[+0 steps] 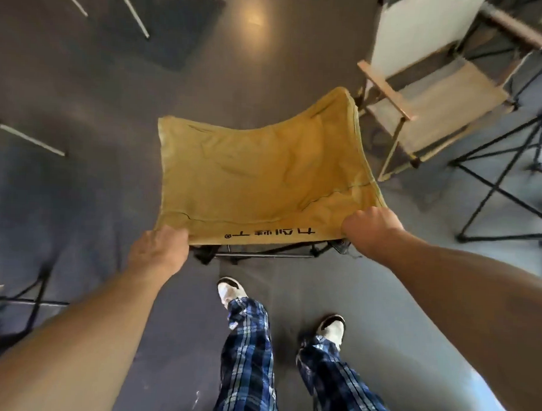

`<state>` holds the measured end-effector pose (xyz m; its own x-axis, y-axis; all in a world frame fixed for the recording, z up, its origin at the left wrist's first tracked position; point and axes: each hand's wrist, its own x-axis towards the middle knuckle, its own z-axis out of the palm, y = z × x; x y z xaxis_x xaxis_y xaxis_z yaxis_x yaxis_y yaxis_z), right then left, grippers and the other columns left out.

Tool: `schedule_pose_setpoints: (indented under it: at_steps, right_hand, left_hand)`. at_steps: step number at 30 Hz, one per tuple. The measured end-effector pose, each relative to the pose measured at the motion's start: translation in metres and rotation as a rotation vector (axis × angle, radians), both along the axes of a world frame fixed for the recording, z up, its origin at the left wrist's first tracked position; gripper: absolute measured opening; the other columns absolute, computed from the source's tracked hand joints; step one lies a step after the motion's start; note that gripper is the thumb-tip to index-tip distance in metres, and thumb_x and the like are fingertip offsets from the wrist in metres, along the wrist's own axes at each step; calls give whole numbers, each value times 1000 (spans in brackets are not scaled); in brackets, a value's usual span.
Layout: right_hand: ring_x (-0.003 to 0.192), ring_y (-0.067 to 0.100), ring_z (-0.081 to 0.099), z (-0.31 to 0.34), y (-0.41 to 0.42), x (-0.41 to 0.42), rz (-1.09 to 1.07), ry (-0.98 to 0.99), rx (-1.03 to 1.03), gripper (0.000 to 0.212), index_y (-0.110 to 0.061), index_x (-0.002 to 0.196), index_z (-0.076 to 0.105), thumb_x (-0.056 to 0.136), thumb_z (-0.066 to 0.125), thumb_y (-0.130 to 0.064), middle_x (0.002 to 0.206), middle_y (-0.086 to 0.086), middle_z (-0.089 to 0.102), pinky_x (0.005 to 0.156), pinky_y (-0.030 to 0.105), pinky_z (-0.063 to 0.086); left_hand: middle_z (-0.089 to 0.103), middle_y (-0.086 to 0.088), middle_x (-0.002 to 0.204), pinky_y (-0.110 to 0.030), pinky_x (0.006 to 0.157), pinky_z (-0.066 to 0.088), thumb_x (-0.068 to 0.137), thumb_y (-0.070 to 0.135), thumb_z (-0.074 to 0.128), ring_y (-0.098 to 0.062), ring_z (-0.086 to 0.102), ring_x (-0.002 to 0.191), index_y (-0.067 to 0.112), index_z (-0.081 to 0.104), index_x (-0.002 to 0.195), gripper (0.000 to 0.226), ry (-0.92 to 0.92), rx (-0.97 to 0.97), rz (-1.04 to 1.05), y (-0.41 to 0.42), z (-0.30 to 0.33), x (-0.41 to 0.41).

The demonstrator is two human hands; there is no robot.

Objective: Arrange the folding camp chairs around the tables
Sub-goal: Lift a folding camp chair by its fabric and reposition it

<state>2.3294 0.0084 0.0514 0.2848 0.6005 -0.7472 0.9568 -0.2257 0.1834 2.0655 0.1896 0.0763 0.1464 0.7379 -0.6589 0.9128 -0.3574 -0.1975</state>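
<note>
A yellow fabric camp chair [258,171] with a black folding frame fills the middle of the view, its back edge nearest me. My left hand [160,247] grips the near left corner of the fabric. My right hand [373,230] grips the near right corner. A beige folding chair with wooden armrests [436,103] stands to the upper right, beside a white table [423,29]. Most of the yellow chair's frame is hidden under its fabric.
A black crossed-leg frame [507,179] stands at the right edge. Another black frame [30,301] sits at the lower left. Thin metal legs [132,13] reach in at the top left, and a further metal leg [29,140] at mid left. My feet [230,291] stand on the grey floor behind the chair.
</note>
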Motion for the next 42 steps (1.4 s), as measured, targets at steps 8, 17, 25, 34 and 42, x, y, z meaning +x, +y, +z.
schedule_pose_setpoints:
  at_steps: [8,17,25,34,42]
  right_hand:
    - [96,23,65,-13,236,-121,354,11,7,22,-18,102,67,88,59,-4,102,-1,66,69,31,51]
    - [87,29,68,-10,416,-213,817,65,110,27,-14,92,69,79,57,6,91,2,69,59,32,46]
    - [92,30,69,-19,527,-237,1123,91,206,30,-14,98,71,81,55,5,96,4,71,65,33,50]
    - [94,27,69,-35,584,-280,1338,41,186,27,-17,97,70,86,53,1,98,2,71,71,30,50]
    - [92,24,67,-48,608,-310,1253,-18,191,23,-20,102,69,89,56,-6,94,-1,67,62,30,46]
  left_hand:
    - [55,-8,94,-40,76,50,95,14,36,-32,58,88,12,60,116,31,-26,35,296,130,-18,-193]
    - [62,-12,107,-40,82,49,100,24,39,-33,61,98,11,56,111,24,-15,76,675,185,-27,-296]
    - [59,-14,111,-43,84,50,101,24,37,-36,62,101,17,45,127,29,-1,152,987,206,-41,-301]
    - [56,-12,111,-45,88,50,100,26,39,-35,58,104,28,53,120,25,-81,192,1152,204,-66,-311]
    - [58,-9,98,-43,84,55,99,16,43,-34,62,94,23,58,115,24,-110,190,1018,224,-77,-336]
